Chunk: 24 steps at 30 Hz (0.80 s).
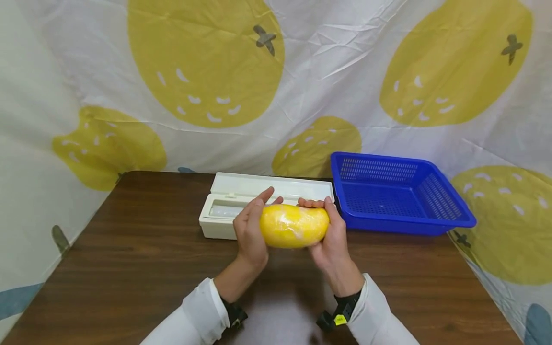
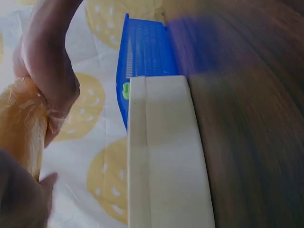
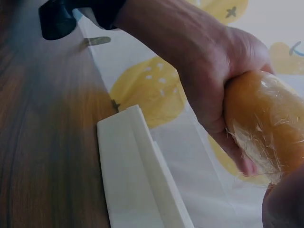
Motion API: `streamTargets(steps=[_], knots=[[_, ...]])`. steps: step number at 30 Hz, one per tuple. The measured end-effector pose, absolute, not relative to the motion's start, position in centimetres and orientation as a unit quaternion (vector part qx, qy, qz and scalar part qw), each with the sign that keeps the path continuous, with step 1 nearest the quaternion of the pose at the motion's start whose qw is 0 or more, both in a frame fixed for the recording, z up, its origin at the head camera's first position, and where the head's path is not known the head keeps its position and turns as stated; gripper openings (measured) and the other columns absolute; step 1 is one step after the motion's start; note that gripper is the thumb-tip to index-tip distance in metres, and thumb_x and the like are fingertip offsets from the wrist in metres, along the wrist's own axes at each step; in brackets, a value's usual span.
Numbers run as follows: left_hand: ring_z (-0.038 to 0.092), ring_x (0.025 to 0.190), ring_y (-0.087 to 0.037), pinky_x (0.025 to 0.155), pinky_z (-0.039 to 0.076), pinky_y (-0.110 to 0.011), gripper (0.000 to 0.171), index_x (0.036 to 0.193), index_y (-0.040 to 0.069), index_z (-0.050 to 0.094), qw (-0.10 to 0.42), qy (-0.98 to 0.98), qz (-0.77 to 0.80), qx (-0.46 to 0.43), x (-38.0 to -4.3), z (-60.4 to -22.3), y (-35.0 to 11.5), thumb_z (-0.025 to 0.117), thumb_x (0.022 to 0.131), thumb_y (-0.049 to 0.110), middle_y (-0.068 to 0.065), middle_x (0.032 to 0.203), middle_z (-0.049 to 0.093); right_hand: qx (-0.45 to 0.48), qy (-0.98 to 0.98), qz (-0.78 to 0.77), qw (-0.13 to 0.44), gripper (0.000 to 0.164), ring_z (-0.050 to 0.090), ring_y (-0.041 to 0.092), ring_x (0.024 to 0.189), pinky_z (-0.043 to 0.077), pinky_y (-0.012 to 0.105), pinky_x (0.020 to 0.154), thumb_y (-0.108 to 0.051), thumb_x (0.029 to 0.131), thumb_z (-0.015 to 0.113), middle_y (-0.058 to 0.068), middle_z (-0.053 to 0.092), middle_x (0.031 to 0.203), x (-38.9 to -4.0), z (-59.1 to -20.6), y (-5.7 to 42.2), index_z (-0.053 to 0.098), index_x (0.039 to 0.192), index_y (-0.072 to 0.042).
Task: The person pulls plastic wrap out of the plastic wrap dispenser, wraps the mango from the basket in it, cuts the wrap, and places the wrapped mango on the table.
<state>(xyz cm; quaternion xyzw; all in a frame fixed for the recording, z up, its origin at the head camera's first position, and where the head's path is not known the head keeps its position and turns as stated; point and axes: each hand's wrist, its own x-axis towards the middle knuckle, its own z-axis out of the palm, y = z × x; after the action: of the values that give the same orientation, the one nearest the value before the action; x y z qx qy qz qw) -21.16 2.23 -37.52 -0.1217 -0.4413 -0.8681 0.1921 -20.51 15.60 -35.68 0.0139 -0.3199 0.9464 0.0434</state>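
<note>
Both hands hold up a yellow, oblong fruit [image 1: 294, 226] above the table's middle. Clear cling film, with shiny creases, covers the fruit; a bunched fold of film shows at its side in the right wrist view [image 3: 259, 147]. My left hand [image 1: 251, 232] grips its left end, several fingers reaching up past it. Around the right end curls my right hand [image 1: 332, 242], thumb on top. Just behind them stands a white cling film dispenser [image 1: 217, 229] with its lid [image 1: 267, 184] raised. A translucent roll [image 1: 224, 211] lies inside, partly hidden by the left hand.
A blue perforated plastic basket [image 1: 405, 225] stands at the back right, beside the dispenser. The dark wood-grain table [image 1: 142, 268] reaches back to a fruit-print cloth [image 1: 207, 148]. Wrist cameras [image 1: 334, 318] sit below both hands.
</note>
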Motion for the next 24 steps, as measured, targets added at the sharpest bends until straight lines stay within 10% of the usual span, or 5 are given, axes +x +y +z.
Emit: streamTargets(steps=[12, 24], knots=[[0.07, 0.088, -0.033, 0.077, 0.06, -0.029, 0.038, 0.097, -0.021, 0.068, 0.185, -0.477, -0.852, -0.112, -21.5, -37.2, 1.8, 0.043, 0.097, 0.007, -0.001, 0.085, 0.078, 0.013, -0.327, 0.943, 0.056, 0.057, 0.065, 0.024, 0.093, 0.056, 0.032, 0.087, -0.029, 0.109, 0.03, 0.004, 0.073, 0.077, -20.4, -35.7, 15.2, 0.069, 0.074, -0.008], [0.057, 0.121, -0.02, 0.109, 0.043, -0.04, 0.033, 0.119, -0.009, 0.068, 0.175, -0.633, -0.729, -0.191, -21.7, -36.2, 0.4, 0.053, 0.097, 0.012, -0.025, 0.127, 0.066, 0.022, -0.341, 0.938, 0.052, 0.056, 0.065, 0.024, 0.097, 0.057, 0.032, 0.089, -0.029, 0.109, 0.03, 0.004, 0.073, 0.079, -20.5, -35.0, 16.3, 0.069, 0.076, -0.007]])
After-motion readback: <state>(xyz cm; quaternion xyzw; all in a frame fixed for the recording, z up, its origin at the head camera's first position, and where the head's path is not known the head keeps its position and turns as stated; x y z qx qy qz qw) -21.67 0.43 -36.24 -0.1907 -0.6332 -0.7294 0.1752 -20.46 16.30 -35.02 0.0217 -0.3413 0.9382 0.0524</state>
